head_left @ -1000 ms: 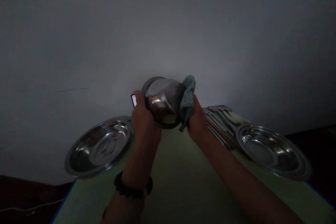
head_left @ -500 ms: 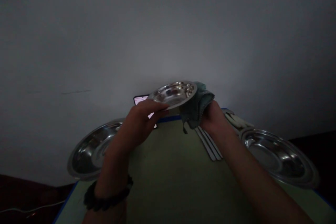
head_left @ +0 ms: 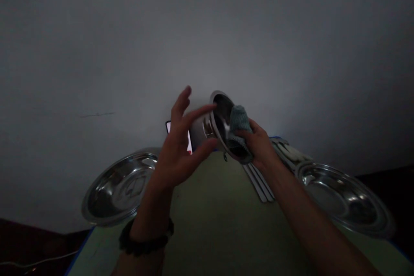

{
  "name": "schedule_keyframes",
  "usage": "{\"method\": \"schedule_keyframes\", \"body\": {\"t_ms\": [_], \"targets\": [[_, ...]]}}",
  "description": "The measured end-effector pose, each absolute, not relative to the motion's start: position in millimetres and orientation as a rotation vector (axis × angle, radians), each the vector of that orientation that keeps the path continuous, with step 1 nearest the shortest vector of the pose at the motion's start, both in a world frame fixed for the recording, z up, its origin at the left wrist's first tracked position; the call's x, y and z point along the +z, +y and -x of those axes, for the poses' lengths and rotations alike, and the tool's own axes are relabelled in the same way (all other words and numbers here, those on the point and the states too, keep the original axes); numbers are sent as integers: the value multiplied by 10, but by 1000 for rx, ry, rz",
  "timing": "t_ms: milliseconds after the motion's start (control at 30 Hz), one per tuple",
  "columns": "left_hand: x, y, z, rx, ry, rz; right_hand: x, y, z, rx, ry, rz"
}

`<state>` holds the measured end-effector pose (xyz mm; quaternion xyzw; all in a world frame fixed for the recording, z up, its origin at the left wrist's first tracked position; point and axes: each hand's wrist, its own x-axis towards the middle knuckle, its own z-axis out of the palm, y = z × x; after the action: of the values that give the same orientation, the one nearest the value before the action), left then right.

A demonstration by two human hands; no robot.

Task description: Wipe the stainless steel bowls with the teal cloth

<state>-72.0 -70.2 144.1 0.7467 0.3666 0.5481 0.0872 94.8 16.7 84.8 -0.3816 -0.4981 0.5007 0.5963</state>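
Note:
A small steel bowl [head_left: 217,117] is held up above the far end of the table, tipped on its side with its mouth facing right. My left hand [head_left: 181,146] cradles the bowl's outside with thumb and fingertips, the other fingers spread apart. My right hand [head_left: 257,145] presses a grey-green cloth [head_left: 238,127] into the bowl's inside, fingers closed on the cloth.
A pale green table [head_left: 213,220] with a blue edge stands against a grey wall. A large steel plate [head_left: 121,187] lies at the left, another steel plate [head_left: 344,198] at the right. Cutlery [head_left: 258,179] lies near the middle right. A lit phone [head_left: 188,140] leans behind my left hand.
The bowl went from bottom-toward-me, to level, to tipped with its mouth facing right. The cloth moved from the outside rim into the bowl. My left fingers spread out.

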Motion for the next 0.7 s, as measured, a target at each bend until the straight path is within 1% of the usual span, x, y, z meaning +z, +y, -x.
{"method": "schedule_keyframes", "body": {"t_ms": [100, 200, 300, 367, 433, 500, 567, 700], "targets": [[1424, -686, 730, 1601, 877, -1685, 900, 106, -912, 924, -1283, 861], [1360, -638, 724, 1460, 974, -1348, 965, 36, -900, 660, -1408, 859], [1268, -556, 728, 1301, 1017, -1158, 981, 42, -936, 602, -1434, 863], [1212, -494, 741, 1247, 978, -1102, 970, 91, -974, 711, -1383, 903], [1176, -438, 754, 1221, 921, -1094, 966, 153, -1014, 946, -1241, 902], [1166, -400, 761, 1210, 863, -1095, 990, 204, -1059, 1239, -1045, 799], [1174, -379, 762, 1237, 846, -1055, 1052, 225, -1112, 1447, -874, 639], [1172, -352, 748, 1423, 1029, -907, 1233, 170, -1200, 1506, -681, 451]]}}
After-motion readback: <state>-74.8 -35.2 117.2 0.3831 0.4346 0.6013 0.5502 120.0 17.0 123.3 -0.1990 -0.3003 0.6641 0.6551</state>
